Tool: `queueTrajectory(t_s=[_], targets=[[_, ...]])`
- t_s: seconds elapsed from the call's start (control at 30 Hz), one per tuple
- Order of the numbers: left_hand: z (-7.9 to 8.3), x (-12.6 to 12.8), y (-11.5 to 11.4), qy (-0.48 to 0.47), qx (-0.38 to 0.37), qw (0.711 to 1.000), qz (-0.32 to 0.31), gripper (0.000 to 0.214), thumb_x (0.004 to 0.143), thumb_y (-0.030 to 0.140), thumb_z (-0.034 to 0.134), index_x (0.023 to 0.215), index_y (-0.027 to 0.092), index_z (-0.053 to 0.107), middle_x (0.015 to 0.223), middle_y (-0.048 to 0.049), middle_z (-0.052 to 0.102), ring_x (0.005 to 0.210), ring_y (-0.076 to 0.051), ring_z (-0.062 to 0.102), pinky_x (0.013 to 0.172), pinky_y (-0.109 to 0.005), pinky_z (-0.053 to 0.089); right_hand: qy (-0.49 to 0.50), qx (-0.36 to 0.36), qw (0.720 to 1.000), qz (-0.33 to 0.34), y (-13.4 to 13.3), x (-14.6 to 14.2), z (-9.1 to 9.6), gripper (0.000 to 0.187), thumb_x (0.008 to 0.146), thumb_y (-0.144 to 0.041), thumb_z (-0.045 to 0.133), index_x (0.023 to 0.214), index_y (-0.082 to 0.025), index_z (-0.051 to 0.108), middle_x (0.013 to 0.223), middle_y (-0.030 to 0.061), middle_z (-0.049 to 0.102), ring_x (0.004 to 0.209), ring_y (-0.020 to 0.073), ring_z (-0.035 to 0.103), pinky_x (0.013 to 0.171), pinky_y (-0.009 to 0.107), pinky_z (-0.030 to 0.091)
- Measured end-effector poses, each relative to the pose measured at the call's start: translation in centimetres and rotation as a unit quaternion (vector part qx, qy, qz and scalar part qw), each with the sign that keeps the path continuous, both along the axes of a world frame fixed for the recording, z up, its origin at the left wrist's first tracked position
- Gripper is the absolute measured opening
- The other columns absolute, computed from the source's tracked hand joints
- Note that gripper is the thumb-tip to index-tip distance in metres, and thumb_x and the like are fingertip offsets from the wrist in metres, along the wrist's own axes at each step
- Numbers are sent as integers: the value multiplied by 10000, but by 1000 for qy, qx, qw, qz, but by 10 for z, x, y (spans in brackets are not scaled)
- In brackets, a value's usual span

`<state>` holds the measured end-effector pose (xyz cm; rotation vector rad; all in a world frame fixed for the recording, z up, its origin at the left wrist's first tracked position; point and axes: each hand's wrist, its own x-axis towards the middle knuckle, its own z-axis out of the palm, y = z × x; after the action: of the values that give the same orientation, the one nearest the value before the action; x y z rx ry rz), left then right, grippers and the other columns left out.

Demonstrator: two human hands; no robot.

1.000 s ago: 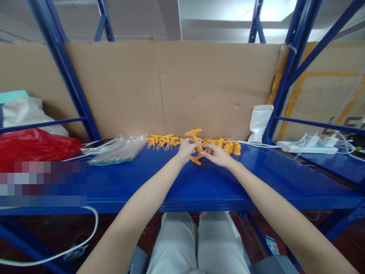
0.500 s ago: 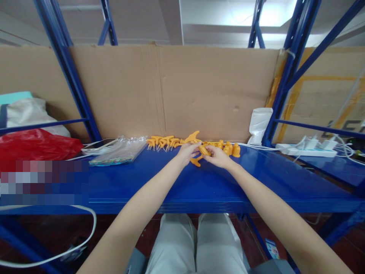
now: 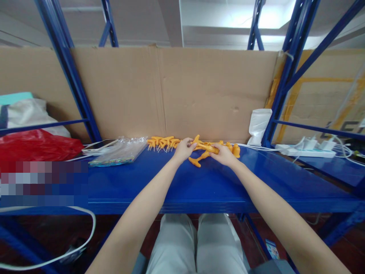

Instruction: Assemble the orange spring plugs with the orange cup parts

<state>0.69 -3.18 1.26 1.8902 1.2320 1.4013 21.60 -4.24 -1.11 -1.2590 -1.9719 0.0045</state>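
Both my hands meet at the back of a blue metal shelf point(image 3: 199, 186). My left hand point(image 3: 184, 149) and my right hand point(image 3: 224, 154) pinch the two ends of an orange plastic part point(image 3: 204, 147), held flat just above the shelf. A second orange piece point(image 3: 197, 160) lies on the shelf right under it. A row of small orange T-shaped parts point(image 3: 163, 142) lies to the left of my left hand. Several orange cone-shaped parts point(image 3: 234, 148) stand just behind my right hand.
A stack of clear plastic bags point(image 3: 119, 151) and a phone point(image 3: 98, 144) lie at the left. A red bag point(image 3: 34, 146) sits farther left. A cardboard wall point(image 3: 182, 91) closes the back. A white bag point(image 3: 258, 123) and a power strip point(image 3: 306, 151) are at the right, beside blue uprights.
The orange part has been turned from upright to lying flat between my hands, and both hands have moved slightly back toward the row of parts.
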Motion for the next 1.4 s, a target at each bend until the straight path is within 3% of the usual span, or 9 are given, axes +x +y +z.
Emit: queueTrajectory(t_s=[0.13, 0.27, 0.4, 0.5, 0.6, 0.8, 1.17, 1.4], targets=[[1, -1, -4, -21, -16, 998, -49, 34, 815, 143, 664, 839, 168, 661, 721, -27, 721, 726, -186, 698, 786, -324, 546, -9, 6, 1000, -6, 2, 3, 2, 269, 781, -182, 657, 1046, -175, 702, 1102, 129, 731, 1062, 286, 682, 957, 439, 509], [2, 0, 0, -82, -30, 995, -56, 101, 794, 65, 645, 798, 164, 620, 799, -38, 733, 802, -182, 710, 845, -343, 549, 40, 39, 998, 26, 0, 4, 4, 267, 801, -242, 687, 1064, -198, 676, 1111, 117, 712, 1076, 269, 672, 971, 433, 511], [1, 0, 5, -137, -48, 987, -67, 106, 813, 66, 630, 841, 164, 600, 886, -50, 738, 879, -173, 711, 886, -358, 553, 178, -6, 984, 23, -5, 0, 8, 334, 881, -462, 631, 1105, -217, 604, 961, 70, 700, 776, 186, 684, 720, 334, 567], [1, 0, 6, -143, -61, 985, -71, 96, 833, 79, 616, 865, 167, 592, 902, -52, 739, 895, -167, 710, 884, -357, 562, 255, -86, 962, 41, -8, -3, 11, 366, 922, -570, 536, 978, -210, 567, 768, 14, 633, 515, 107, 572, 490, 240, 480], [2, -1, 4, -119, -45, 990, -69, 92, 825, 95, 637, 870, 167, 601, 902, -59, 747, 910, -179, 714, 882, -355, 567, 291, -122, 947, 68, -10, -3, 14, 393, 896, -608, 562, 874, -217, 519, 632, -42, 519, 421, 72, 450, 395, 205, 387], [8, 0, -6, -76, 14, 996, -45, 142, 797, 73, 650, 916, 151, 642, 973, -95, 759, 953, -209, 717, 959, -381, 531, 312, -136, 933, 115, -14, -3, 16, 368, 871, -575, 617, 868, -239, 467, 563, -95, 410, 416, 67, 375, 393, 190, 353], [4, 0, 0, -57, 15, 997, -49, 133, 778, 77, 659, 871, 171, 644, 901, -53, 746, 947, -214, 710, 927, -374, 549, 320, -150, 927, 124, -14, -3, 16, 404, 831, -603, 641, 883, -249, 453, 565, -107, 381, 429, 67, 364, 407, 189, 341], [4, -1, 1, -64, 23, 996, -60, 149, 783, 79, 645, 907, 163, 656, 929, -70, 746, 927, -207, 710, 924, -376, 550, 362, -169, 913, 78, -22, -4, 23, 482, 821, -701, 598, 792, -234, 480, 575, -41, 503, 402, 74, 416, 371, 201, 325]])
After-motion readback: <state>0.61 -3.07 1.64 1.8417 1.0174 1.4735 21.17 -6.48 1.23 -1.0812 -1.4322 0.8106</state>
